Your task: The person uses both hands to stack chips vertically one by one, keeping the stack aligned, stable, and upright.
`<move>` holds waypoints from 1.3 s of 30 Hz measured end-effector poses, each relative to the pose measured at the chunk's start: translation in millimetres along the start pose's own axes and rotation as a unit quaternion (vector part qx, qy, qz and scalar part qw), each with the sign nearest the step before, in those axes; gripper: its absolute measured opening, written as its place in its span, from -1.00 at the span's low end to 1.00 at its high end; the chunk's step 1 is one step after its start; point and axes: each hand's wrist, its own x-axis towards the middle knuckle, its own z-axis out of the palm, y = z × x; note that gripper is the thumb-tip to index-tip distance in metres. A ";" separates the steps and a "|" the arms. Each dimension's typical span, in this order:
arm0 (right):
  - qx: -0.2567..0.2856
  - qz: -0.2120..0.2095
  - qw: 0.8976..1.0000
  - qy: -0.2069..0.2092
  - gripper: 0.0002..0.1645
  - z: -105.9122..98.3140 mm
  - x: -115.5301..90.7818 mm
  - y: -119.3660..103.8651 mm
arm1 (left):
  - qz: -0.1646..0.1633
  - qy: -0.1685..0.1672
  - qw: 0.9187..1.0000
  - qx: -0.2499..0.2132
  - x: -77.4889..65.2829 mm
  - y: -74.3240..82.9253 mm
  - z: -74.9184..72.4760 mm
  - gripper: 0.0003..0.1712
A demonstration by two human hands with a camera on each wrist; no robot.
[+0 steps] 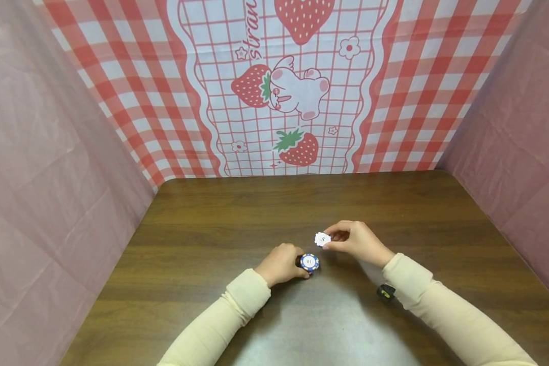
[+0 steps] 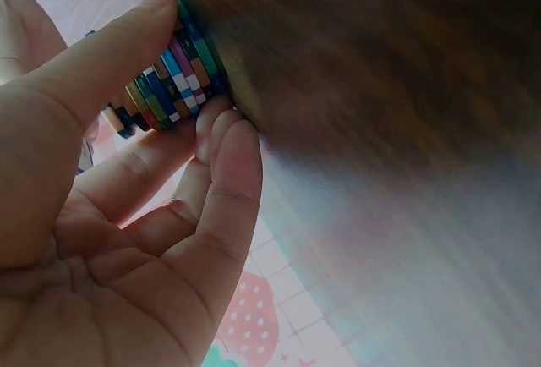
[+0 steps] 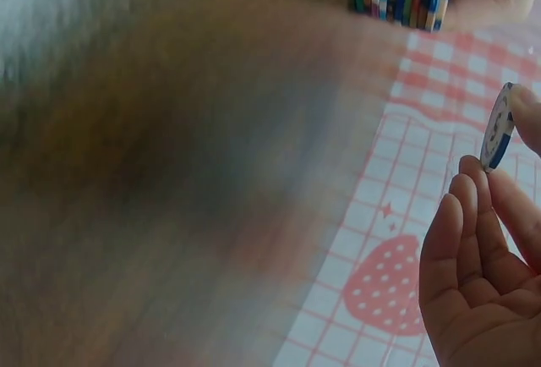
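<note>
My left hand (image 1: 281,265) grips the side of a stack of poker chips (image 1: 309,262) on the table, thumb on one side and fingers on the other. The top chip is blue-edged with a white centre. Seen from the side in the left wrist view, the stack (image 2: 182,67) shows many coloured edges. Up and to the right of it, my right hand (image 1: 356,243) pinches a single white poker chip (image 1: 322,239) marked 5 between thumb and fingers. In the right wrist view this chip (image 3: 499,126) is tilted nearly edge-on, with blue patches on its rim.
Both hands work over a brown wood-grain table (image 1: 219,213). A red-and-white strawberry cloth (image 1: 297,91) hangs along its far edge, and pinkish cloths (image 1: 64,152) hang at both sides. A small black object (image 1: 386,292) shows beside the right sleeve.
</note>
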 end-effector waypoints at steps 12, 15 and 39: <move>-0.011 -0.033 0.997 -0.067 -0.69 15.5 -4.7 -9.6 | 0.006 0.001 1.000 0.004 -1.0 -0.2 -0.9 -0.65; -0.022 -0.044 0.996 -0.081 -0.69 18.5 -4.7 -11.0 | 0.004 -0.002 1.000 0.000 -0.9 0.1 -1.3 -0.65; -0.071 -0.080 0.989 -0.101 -0.70 29.7 -2.6 -14.7 | -0.007 -0.004 1.000 -0.003 -0.6 0.3 -1.7 -0.65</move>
